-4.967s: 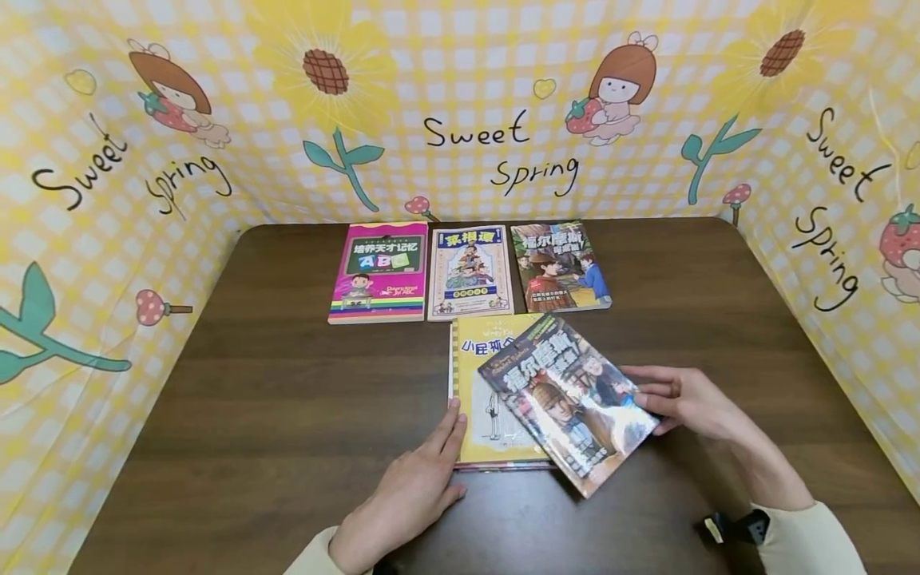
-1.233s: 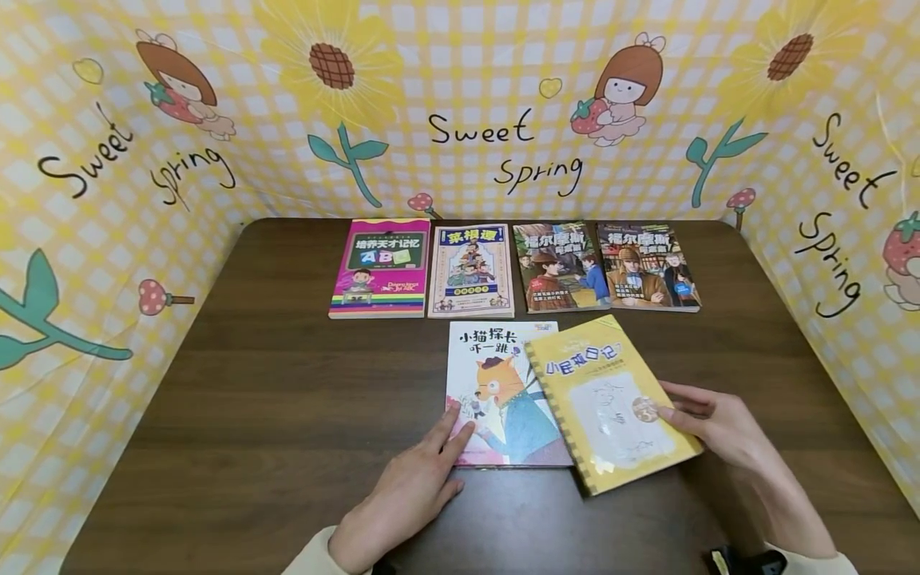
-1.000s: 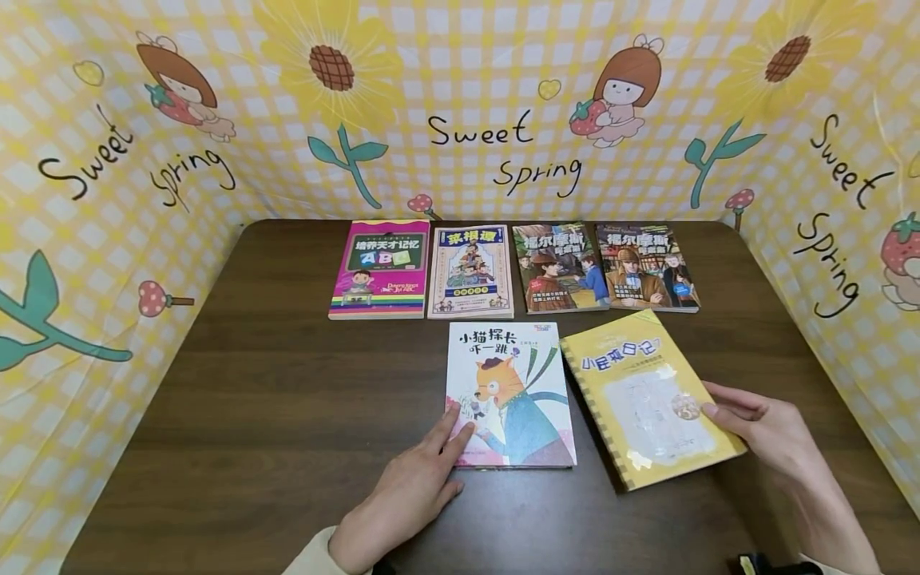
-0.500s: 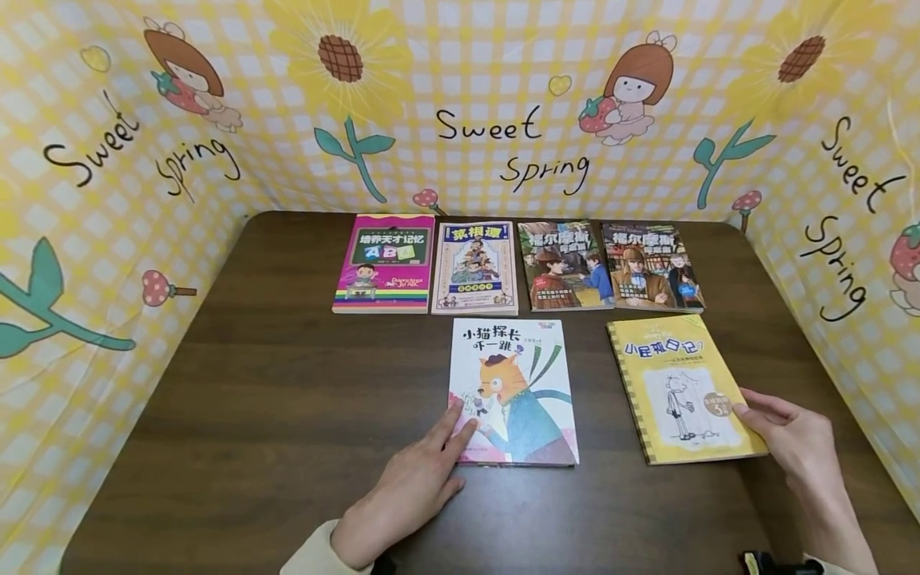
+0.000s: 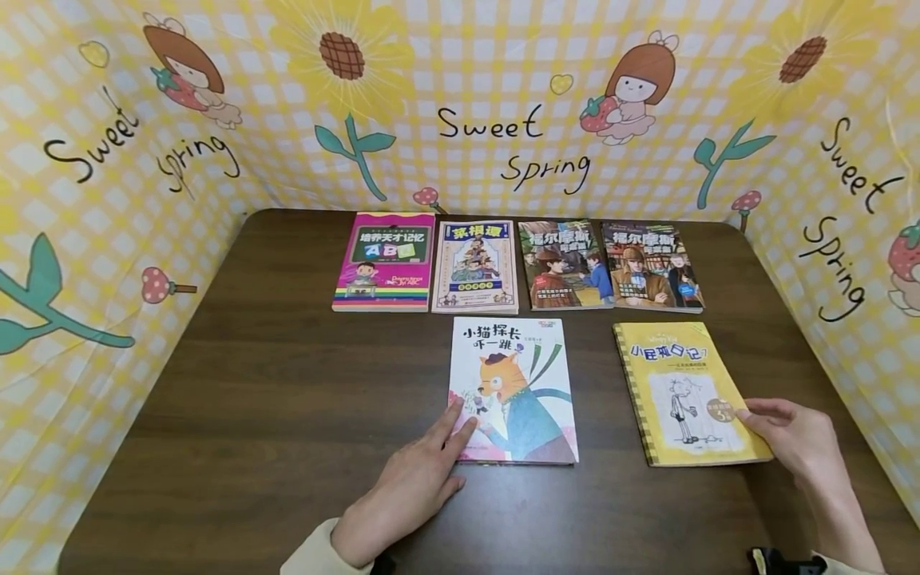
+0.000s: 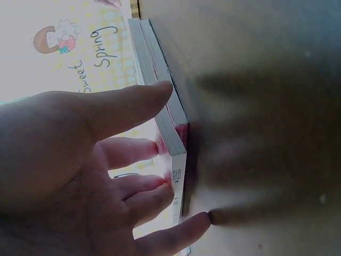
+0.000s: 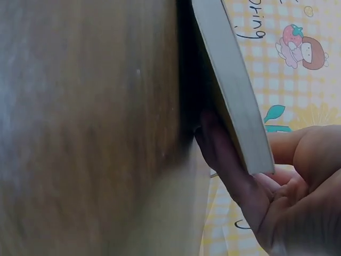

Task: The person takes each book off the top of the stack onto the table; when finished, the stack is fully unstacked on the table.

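Note:
My left hand [image 5: 413,479] rests with its fingertips on the lower left of a white picture book [image 5: 513,391] with an orange cat on its cover. In the left wrist view, a second book [image 6: 160,69] lies under that one, and the fingers are extended along the edge. My right hand [image 5: 801,443] grips the right edge of a yellow comic book [image 5: 690,391], thumb on the cover and fingers underneath. The right wrist view has this book's page edge [image 7: 237,85] tilted slightly above the table, with fingers below it.
Along the back of the brown table [image 5: 251,383] lies a row of books: a pink ABC book [image 5: 384,263], a pale book with a blue title [image 5: 474,267], and two detective books [image 5: 568,263] side by side. A yellow checked cloth [image 5: 474,48] surrounds the table.
A detective book went from the pile to the row's right end. The yellow book then came off the cat book and moved right in my right hand. My left hand stayed put.

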The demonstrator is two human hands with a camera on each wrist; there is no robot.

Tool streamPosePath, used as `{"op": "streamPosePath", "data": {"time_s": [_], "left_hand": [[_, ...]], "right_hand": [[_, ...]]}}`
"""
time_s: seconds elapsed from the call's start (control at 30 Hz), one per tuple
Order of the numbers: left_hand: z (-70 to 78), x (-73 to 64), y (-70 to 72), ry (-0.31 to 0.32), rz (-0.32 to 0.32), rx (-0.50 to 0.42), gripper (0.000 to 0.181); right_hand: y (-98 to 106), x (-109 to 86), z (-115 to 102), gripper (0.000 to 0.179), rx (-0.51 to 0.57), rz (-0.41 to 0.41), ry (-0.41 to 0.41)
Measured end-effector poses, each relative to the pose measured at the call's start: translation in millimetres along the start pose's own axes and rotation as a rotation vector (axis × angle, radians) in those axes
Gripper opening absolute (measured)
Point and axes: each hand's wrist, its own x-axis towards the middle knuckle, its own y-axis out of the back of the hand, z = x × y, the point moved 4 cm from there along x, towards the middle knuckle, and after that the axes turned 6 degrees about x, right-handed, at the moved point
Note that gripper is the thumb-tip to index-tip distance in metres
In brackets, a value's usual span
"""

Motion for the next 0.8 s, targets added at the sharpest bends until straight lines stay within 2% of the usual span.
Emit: {"op": "streamPosePath", "data": {"time_s": [0.23,0.4,0.57,0.8], "left_hand": [[0.1,0.5,-1.8,0.007,-0.034,-0.005,0.069],[1.0,0.0,-2.0,-0.003,-0.016,0.01,0.069],[0.6,0.0,-1.6,0.008,-0.013,0.013,0.069],[1.0,0.2,-0.4,-0.001,0.014,0.019,0.069]], "right_hand": [[-5,2.6,-9,0.05,-0.062,0.044,0.067],[-3,-1.0,-15,0.046,-0.152,0.074,0.049],[0,-6.5,-24,0.048,-0.129,0.078,0.062],[0,-18.5,-43,0.045,-0.161,0.152,0.118]]}}
